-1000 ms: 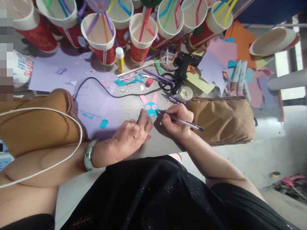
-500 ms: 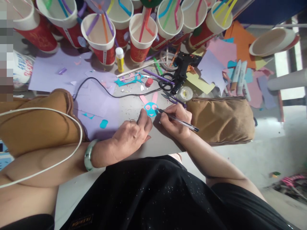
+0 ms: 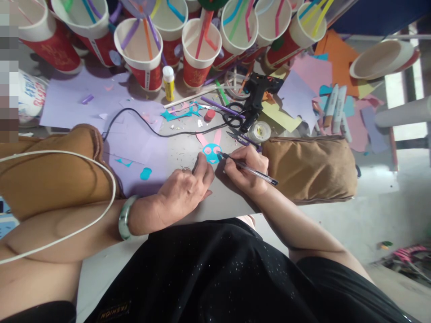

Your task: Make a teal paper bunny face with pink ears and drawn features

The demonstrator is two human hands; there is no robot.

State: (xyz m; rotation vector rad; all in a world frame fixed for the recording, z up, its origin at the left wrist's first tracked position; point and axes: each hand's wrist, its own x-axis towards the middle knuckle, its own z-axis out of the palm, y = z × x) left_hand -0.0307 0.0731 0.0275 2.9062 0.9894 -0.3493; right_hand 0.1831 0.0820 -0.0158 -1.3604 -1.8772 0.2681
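Observation:
A small paper rabbit head (image 3: pixel 212 147) lies flat on the table, blue with long pink ears and pink pieces for eyes and mouth. My left hand (image 3: pixel 183 190) has its fingers bent together, the fingertips pressing the head's left edge against the table. In a writing grip, my right hand (image 3: pixel 249 169) is closed around a clear-barrelled pen (image 3: pixel 258 172). The pen's dark tip meets the rabbit's face at the right eye. One eye, on the left, bears a drawn mark; the tip partly covers the other.
Red-and-white paper cups (image 3: pixel 139 58) with coloured straws line the back. A glue stick (image 3: pixel 169 83), a black glue gun (image 3: pixel 258 96), scissors (image 3: pixel 235 117) and a tape roll (image 3: pixel 259 132) lie beyond my hands. Brown bags (image 3: pixel 311 168) flank them. A white cable (image 3: pixel 109 197) crosses my left forearm.
The pen's rear end has shifted very slightly to the left. Both hands and the paper rabbit head stay in place.

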